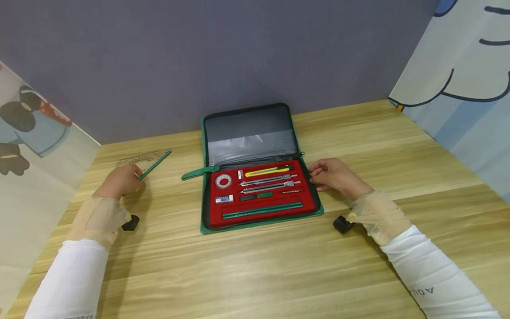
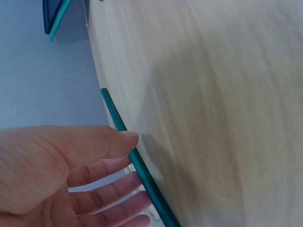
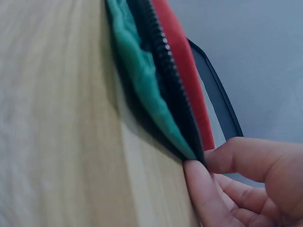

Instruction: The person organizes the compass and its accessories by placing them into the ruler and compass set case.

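My left hand (image 1: 123,179) pinches a green pencil (image 1: 155,164) between thumb and fingers at the table's left. The pencil lies along a clear triangular ruler (image 1: 133,159), partly hidden by the fingers. An unzipped green drawing-set case (image 1: 260,223) lies spread in the middle, its lid tilted back. With thumb and fingers, my right hand (image 1: 336,177) grips the case's right edge; the right wrist view shows the green fabric (image 3: 147,85) and black zipper (image 3: 165,52) there. The case's red tray (image 1: 308,195) holds two green pencils (image 1: 263,210), two metal compasses (image 1: 271,188) and a yellow utility knife (image 1: 268,171).
Also in the tray are a white eraser (image 1: 224,199), a round white ring (image 1: 223,180) and small pieces. A green strap (image 1: 199,172) sticks out leftward from the case. Behind the wooden table (image 1: 239,274) rises a grey wall (image 1: 239,57); patterned walls flank it.
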Motion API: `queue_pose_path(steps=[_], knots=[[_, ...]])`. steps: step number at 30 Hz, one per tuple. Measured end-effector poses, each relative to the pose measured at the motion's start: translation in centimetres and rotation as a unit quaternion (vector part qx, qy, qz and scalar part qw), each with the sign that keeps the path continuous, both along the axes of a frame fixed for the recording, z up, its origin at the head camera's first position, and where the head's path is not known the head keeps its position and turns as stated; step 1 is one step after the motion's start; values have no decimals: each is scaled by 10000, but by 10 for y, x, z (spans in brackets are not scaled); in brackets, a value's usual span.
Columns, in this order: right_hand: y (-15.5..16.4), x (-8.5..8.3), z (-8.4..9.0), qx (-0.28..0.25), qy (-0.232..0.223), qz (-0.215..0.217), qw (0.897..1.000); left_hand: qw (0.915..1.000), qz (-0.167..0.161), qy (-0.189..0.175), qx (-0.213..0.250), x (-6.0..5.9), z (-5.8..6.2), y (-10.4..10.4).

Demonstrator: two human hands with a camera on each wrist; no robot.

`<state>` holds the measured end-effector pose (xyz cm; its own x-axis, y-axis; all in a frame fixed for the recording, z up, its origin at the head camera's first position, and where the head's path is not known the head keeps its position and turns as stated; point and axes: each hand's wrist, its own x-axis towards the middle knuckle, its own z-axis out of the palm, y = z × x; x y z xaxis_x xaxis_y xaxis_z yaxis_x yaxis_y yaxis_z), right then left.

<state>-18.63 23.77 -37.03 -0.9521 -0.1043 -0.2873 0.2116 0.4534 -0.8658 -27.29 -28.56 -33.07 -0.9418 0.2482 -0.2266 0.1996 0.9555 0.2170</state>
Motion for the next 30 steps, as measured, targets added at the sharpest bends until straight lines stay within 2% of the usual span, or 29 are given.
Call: queue_pose_path(steps=[18, 25, 30], knots=[[-2, 0, 0, 56, -53, -27, 10000, 9997, 162, 70, 148, 0, -5, -3], [-2, -1, 1, 66, -25, -41, 10000, 9996, -41, 168, 229, 2, -6, 1], [-1, -1, 0, 46, -38, -56, 10000, 9988, -181, 343, 290, 4, -1, 16]])
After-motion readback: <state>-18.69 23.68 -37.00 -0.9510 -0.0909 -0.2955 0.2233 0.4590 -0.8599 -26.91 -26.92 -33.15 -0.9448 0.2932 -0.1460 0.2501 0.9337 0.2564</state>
